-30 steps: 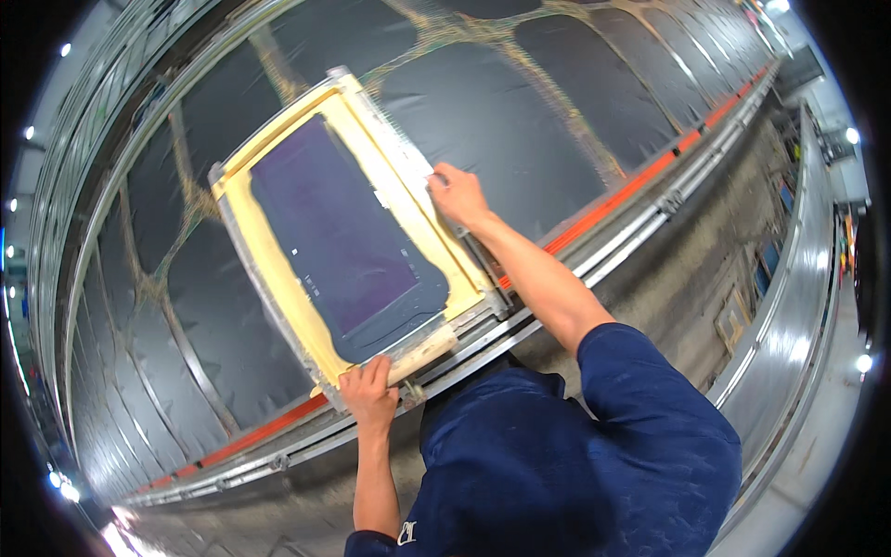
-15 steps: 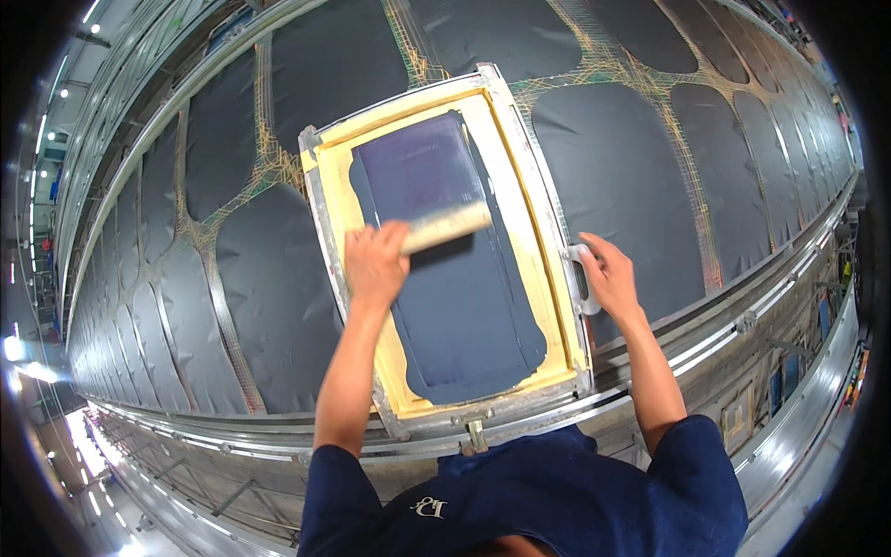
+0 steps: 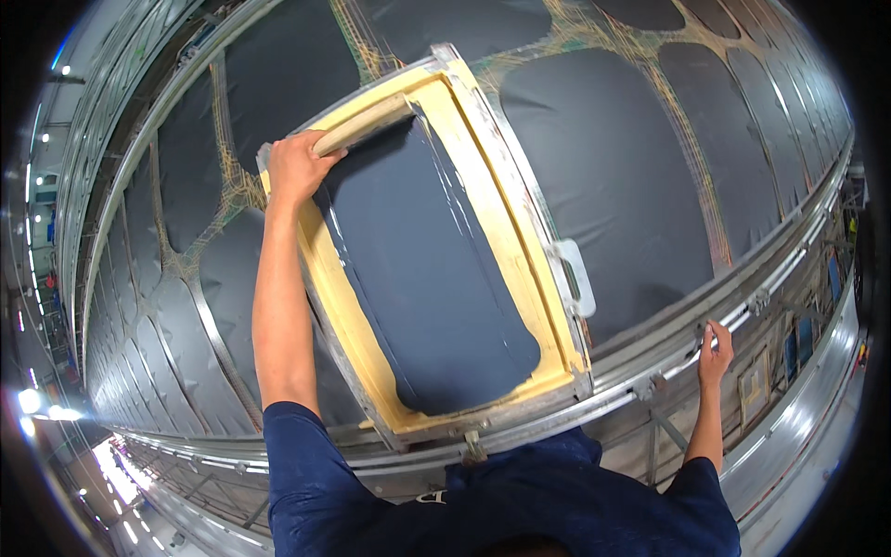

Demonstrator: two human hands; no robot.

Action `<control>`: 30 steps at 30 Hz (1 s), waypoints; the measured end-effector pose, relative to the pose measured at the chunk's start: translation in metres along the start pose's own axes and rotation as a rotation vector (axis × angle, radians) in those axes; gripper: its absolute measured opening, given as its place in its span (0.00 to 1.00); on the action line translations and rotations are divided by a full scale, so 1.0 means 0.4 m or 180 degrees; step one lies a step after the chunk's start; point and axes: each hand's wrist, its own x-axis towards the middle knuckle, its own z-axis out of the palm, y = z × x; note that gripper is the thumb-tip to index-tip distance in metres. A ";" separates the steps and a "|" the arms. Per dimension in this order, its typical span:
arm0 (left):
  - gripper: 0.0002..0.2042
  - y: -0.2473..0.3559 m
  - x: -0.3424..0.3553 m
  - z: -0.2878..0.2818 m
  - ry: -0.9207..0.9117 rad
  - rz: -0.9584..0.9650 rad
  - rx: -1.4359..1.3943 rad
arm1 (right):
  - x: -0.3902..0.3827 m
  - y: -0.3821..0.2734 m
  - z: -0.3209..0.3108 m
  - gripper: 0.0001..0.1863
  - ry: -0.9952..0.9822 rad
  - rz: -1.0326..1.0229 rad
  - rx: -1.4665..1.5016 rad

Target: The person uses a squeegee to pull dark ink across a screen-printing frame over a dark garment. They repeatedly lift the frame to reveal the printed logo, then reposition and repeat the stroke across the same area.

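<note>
A screen-printing frame (image 3: 548, 327) with yellow inner borders lies on the dark sheet, tilted to the left at its far end. Dark blue ink (image 3: 432, 269) covers the mesh inside it. My left hand (image 3: 299, 167) grips one end of a pale wooden-handled squeegee (image 3: 367, 126), which lies across the far end of the inked area. My left arm is stretched out along the frame's left side. Near the metal rail at the right, my right hand (image 3: 715, 355) has its fingers curled in, with nothing visible in them. A white handle (image 3: 575, 278) on the frame's right side is untouched.
A long table is covered with dark sheet (image 3: 608, 176), marked off by yellow and green patterned lines. Metal rails (image 3: 640, 382) run along its near edge, between my body and the frame. A clamp (image 3: 473, 447) sits at the frame's near edge.
My left hand has pushed the squeegee from mid-screen to the far end, and ink now covers the upper part. My right hand has moved from beside the white handle toward the rail, its fingers curling.
</note>
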 end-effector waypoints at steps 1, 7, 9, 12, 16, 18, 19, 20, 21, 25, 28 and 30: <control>0.15 0.014 -0.030 0.010 0.0111 0.0028 -0.0007 | -0.008 0.017 -0.009 0.07 0.0014 -0.0173 -0.0002; 0.12 0.151 -0.371 0.035 0.0234 0.0179 -0.0400 | 0.033 0.007 0.013 0.04 0.0011 -0.0715 0.0126; 0.15 0.233 -0.513 0.059 0.0380 0.0443 0.0106 | 0.026 0.039 0.024 0.03 0.0071 -0.0710 0.0192; 0.27 0.351 -0.748 0.069 0.0106 0.0363 0.0188 | 0.031 0.030 0.027 0.04 0.0037 -0.0790 0.0166; 0.29 0.452 -0.992 0.044 -0.0096 0.0175 0.0321 | 0.068 0.019 0.043 0.06 0.0154 -0.0955 0.0410; 0.26 0.496 -1.002 0.017 -0.0206 0.0093 0.0174 | 0.062 0.022 0.029 0.04 0.0303 -0.0924 0.0498; 0.25 0.502 -0.993 0.013 -0.0271 0.0042 0.0115 | 0.062 0.021 0.022 0.03 0.0325 -0.0934 0.0559; 0.24 0.506 -0.976 0.007 -0.0364 0.0104 0.0145 | 0.057 0.029 0.028 0.03 0.0426 -0.0965 0.0617; 0.23 0.504 -0.954 0.004 -0.0455 0.0160 0.0177 | 0.063 0.039 0.036 0.02 0.0524 -0.1003 0.0674; 0.21 0.508 -0.939 -0.007 -0.0754 0.0096 0.0255 | 0.057 0.049 0.054 0.02 0.0571 -0.1002 0.0876; 0.21 0.511 -0.931 -0.009 -0.0842 0.0077 0.0211 | 0.051 0.053 0.044 0.02 0.0568 -0.0997 0.0916; 0.22 0.499 -0.933 -0.008 -0.0907 0.0053 0.0165 | 0.043 0.057 0.045 0.02 0.0538 -0.0983 0.0918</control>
